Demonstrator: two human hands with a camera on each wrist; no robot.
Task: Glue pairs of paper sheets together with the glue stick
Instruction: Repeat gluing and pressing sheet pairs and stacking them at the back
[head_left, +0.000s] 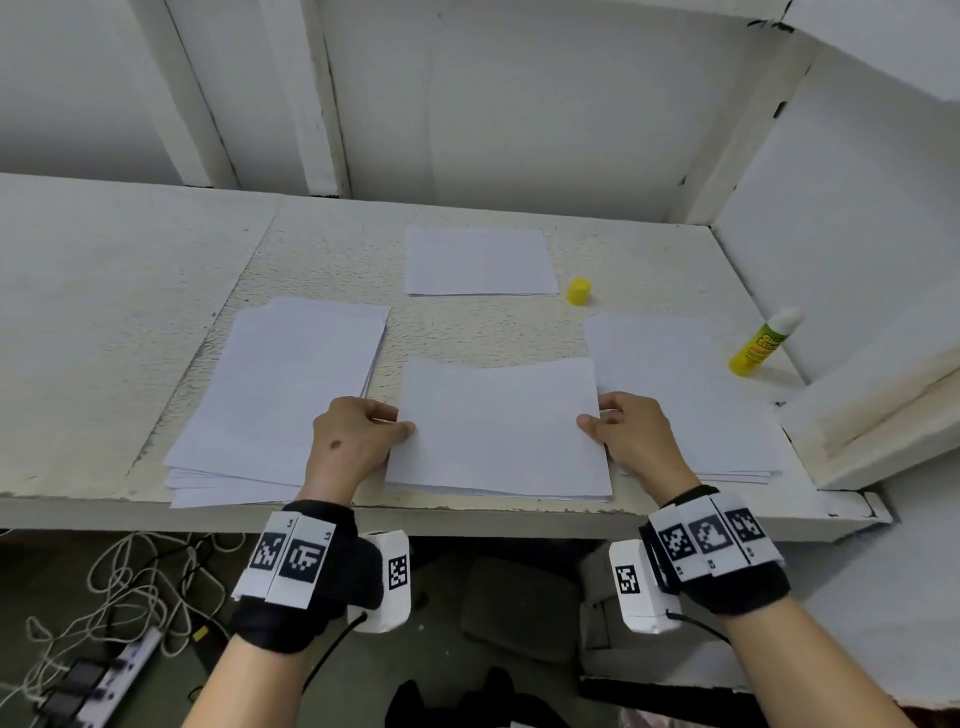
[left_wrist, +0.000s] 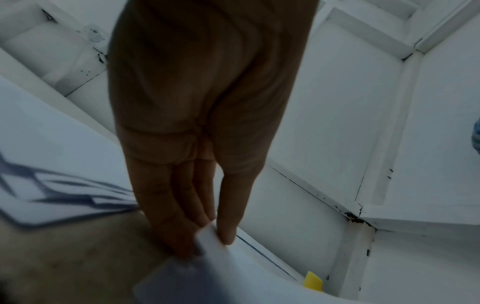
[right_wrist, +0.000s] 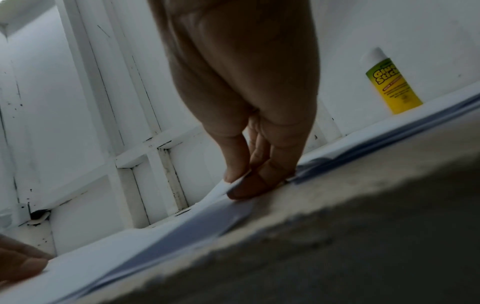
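A white sheet (head_left: 498, 431) is held just above the table's near middle, over another sheet whose edges show under it. My left hand (head_left: 358, 431) pinches its left edge, thumb on top and fingers under; the left wrist view shows the same pinch on the sheet (left_wrist: 221, 253). My right hand (head_left: 628, 431) pinches the right edge, as the right wrist view shows with the fingers (right_wrist: 249, 185) below the paper. The uncapped yellow glue stick (head_left: 763, 340) (right_wrist: 392, 82) stands at the far right. Its yellow cap (head_left: 578, 290) (left_wrist: 313, 280) stands by the far sheet.
A stack of white paper (head_left: 280, 395) lies at the left, another stack (head_left: 691, 400) at the right, and a smaller pile (head_left: 480, 262) at the back. White walls close the back and right. Cables and a power strip (head_left: 93, 680) lie on the floor below the table edge.
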